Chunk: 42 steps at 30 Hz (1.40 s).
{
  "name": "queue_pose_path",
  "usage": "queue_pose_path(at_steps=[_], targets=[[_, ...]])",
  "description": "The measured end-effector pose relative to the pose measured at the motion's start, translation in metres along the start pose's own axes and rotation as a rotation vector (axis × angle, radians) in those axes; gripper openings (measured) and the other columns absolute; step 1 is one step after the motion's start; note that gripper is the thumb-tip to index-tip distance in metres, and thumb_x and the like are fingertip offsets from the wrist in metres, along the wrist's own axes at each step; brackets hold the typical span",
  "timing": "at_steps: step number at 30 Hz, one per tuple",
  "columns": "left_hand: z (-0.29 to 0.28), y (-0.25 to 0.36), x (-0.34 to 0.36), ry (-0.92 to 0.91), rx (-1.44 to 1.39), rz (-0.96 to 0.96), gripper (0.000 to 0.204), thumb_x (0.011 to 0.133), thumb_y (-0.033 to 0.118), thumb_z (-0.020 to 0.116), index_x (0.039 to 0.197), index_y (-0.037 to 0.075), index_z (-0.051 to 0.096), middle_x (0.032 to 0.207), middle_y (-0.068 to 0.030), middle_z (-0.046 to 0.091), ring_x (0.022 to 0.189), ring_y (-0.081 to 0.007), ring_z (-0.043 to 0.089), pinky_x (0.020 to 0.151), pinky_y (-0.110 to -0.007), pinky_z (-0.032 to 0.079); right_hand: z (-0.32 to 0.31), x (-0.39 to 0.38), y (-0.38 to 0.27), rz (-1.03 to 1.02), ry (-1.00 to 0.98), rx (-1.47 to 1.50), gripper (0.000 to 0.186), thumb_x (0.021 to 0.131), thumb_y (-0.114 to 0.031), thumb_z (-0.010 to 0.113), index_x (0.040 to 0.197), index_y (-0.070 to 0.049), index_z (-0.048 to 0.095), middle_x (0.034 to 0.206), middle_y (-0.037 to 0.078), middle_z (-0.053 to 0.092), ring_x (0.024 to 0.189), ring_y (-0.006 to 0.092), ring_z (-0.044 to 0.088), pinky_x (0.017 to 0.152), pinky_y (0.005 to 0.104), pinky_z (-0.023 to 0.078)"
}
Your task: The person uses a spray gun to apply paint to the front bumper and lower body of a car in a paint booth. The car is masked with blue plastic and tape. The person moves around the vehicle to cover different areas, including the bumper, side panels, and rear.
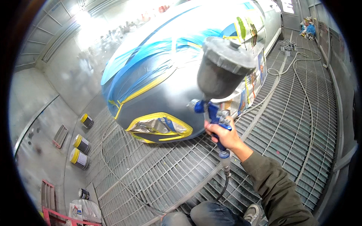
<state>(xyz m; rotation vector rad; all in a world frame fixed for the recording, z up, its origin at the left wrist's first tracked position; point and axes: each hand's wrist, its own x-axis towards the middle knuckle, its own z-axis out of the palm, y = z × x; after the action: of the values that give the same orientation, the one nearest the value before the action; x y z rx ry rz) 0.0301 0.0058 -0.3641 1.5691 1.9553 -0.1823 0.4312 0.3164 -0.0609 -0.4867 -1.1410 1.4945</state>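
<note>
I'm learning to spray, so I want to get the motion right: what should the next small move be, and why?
Probably a slow sideways sweep of the right hand: its grip is around the blue, pistol-shaped spray gun, whose silvery nozzle seems to face the smooth grey car bumper, bordered by yellow masking tape.
</note>
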Motion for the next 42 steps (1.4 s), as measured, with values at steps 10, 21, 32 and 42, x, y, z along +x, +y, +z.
queue_pose_path(at_steps=[10, 21, 32, 42], targets=[[0.004, -0.012, -0.021, 0.072, -0.046, 0.019, 0.034, 0.082, 0.042, 0.063, 0.112, 0.031, 0.072, 0.099, -0.0054, 0.073, 0.088, -0.0306, 0.07, 0.076, -0.044, 0.055, -0.041, -0.004, 0.026, 0.017, 0.165, -0.08, 0.012, 0.087, -0.014, 0.067, 0.088, -0.004, 0.061, 0.067, 0.002, 0.058, 0.049, 0.0076, 0.049, 0.042, 0.0216, 0.039], [0.004, -0.045, -0.065, 0.288, -0.12, 0.018, 0.033, 0.082, 0.041, 0.062, 0.112, 0.031, 0.073, 0.1, -0.0053, 0.073, 0.087, -0.0315, 0.07, 0.076, -0.044, 0.055, -0.038, -0.032, 0.055, -0.01, 0.363, -0.137, 0.01, 0.085, -0.01, 0.059, 0.091, -0.002, 0.061, 0.07, 0.001, 0.057, 0.053, 0.0076, 0.049, 0.044, 0.023, 0.04], [-0.019, -0.016, -0.092, 0.211, 0.148, -0.288, 0.029, 0.088, 0.027, 0.054, 0.11, 0.032, 0.073, 0.102, -0.0071, 0.073, 0.09, -0.03, 0.07, 0.077, -0.044, 0.055, -0.001, -0.04, 0.097, 0.068, 0.114, -0.006, 0.01, 0.085, -0.006, 0.062, 0.091, 0.002, 0.062, 0.068, 0.004, 0.057, 0.049, 0.009, 0.049, 0.045, 0.0227, 0.039], [-0.019, -0.032, -0.086, 0.47, 0.122, -0.16, 0.021, 0.084, 0.032, 0.071, 0.101, 0.021, 0.077, 0.082, -0.0124, 0.072, 0.076, -0.0338, 0.069, 0.068, -0.043, 0.054, -0.081, -0.048, 0.151, -0.122, 0.537, -0.269, 0.059, 0.089, -0.007, 0.06, 0.144, -0.002, 0.041, 0.082, 0.0, 0.058, 0.061, 0.0052, 0.052, 0.045, 0.0207, 0.044]])
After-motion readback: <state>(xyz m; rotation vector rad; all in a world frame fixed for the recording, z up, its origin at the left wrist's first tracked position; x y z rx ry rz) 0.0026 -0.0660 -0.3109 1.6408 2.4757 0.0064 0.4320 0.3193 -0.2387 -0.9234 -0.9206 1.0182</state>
